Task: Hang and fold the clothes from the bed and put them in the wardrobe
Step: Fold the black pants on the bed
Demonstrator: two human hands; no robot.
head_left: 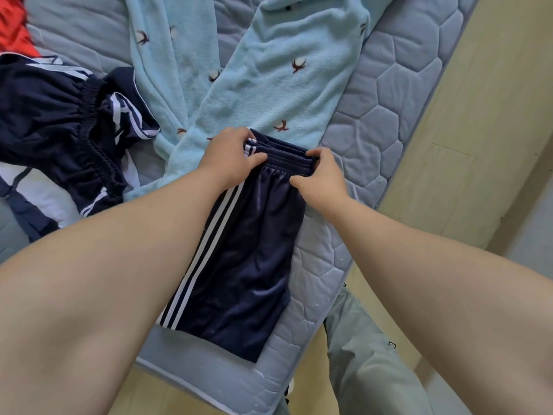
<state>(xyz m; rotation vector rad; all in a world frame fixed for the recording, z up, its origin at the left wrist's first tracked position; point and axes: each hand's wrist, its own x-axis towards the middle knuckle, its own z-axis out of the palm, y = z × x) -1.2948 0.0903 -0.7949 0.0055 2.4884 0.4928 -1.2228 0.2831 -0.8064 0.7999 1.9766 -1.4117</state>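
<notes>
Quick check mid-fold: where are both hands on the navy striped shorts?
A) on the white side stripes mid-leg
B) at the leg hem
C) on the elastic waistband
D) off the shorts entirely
C: the left hand and right hand each pinch the gathered waistband at the far end of the navy shorts, which lie on the mattress.

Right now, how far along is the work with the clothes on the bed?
Done: the navy shorts look folded once lengthwise on the mattress. In hand: the left hand and right hand grip their waistband. Left: the light blue fleece, dark striped pile and red cloth lie unfolded.
</notes>
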